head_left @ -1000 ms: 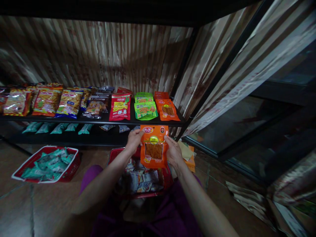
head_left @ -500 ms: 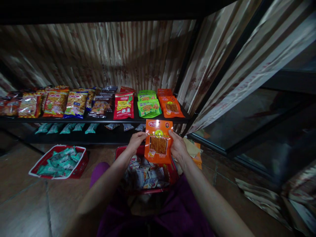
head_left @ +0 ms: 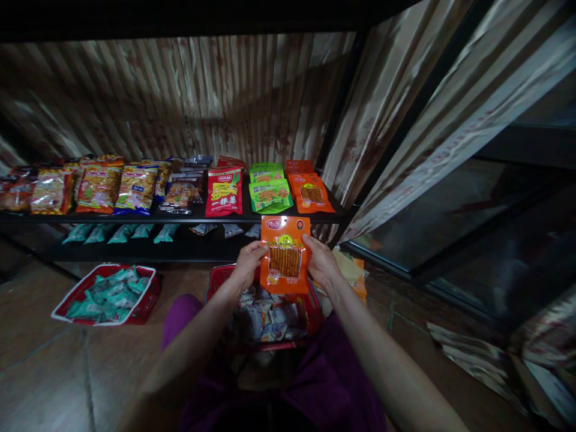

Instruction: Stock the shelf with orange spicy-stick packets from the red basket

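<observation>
An orange snack bag [head_left: 285, 255] with a clear window showing brown sticks is held upright between both hands. My left hand [head_left: 247, 264] pinches its left edge, and my right hand [head_left: 321, 262] grips the right edge, thumb on the front. Below the bag, a red basket [head_left: 264, 346] full of small silvery-white wrapped packets [head_left: 267, 319] sits between my knees. Just beyond, on the black shelf [head_left: 270, 220], stand similar orange bags [head_left: 312, 193], green bags [head_left: 270, 196] and a red bag [head_left: 224, 192].
Farther left on the shelf are yellow and blue snack bags [head_left: 136, 189]. Teal packets [head_left: 121, 233] lie on the lower shelf. A red basket with a white rim [head_left: 153, 288] holds more teal packets on the floor. Orange packaging [head_left: 360, 282] lies right of my hand, near a striped curtain [head_left: 396, 150].
The orange snack bag and both hands have shifted slightly left and up in view. Both hands keep their hold on the bag.
</observation>
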Action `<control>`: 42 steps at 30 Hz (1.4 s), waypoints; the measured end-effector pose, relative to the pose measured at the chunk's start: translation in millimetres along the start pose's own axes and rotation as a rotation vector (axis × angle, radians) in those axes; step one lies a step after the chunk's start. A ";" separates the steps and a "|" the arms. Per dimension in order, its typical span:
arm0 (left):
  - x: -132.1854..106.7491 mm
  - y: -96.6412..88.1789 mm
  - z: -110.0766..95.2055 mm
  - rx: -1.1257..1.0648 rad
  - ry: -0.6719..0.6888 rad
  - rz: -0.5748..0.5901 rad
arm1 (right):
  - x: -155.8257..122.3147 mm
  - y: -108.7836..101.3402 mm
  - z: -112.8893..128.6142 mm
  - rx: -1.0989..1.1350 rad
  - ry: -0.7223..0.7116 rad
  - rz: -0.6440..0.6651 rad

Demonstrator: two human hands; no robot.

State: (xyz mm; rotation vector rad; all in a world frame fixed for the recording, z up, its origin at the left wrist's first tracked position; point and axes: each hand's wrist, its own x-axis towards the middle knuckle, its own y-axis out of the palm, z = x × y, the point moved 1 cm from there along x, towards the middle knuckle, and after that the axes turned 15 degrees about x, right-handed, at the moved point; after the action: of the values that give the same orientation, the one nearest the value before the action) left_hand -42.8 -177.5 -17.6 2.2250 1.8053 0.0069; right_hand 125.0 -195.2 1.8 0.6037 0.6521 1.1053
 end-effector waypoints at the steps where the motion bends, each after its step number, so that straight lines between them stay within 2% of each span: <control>1: -1.0 0.9 -1.1 -0.006 0.006 -0.012 | -0.7 -0.1 0.5 -0.007 0.008 0.020; 12: -7.3 5.9 -18.4 -0.016 -0.025 -0.120 | -6.3 -0.5 2.7 -0.068 0.075 0.094; 15: -5.2 6.6 -19.1 -0.042 -0.024 -0.124 | -6.4 -1.5 3.4 -0.075 0.080 0.075; 23: -5.7 5.7 -14.6 -0.091 -0.045 -0.013 | 2.9 -7.3 6.1 -0.043 0.070 0.012; 30: -11.4 5.6 -8.8 -0.089 -0.069 0.157 | 12.2 -9.6 9.0 -0.063 0.069 -0.033; 42: -5.9 7.8 -5.8 -0.147 -0.028 0.085 | 6.9 -8.8 9.7 -0.070 0.092 0.014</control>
State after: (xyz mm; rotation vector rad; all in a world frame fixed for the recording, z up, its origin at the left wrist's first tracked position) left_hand -37.7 -183.3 -9.3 2.1857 1.6383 0.1202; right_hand 139.6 -192.8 0.6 0.5001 0.6866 1.1693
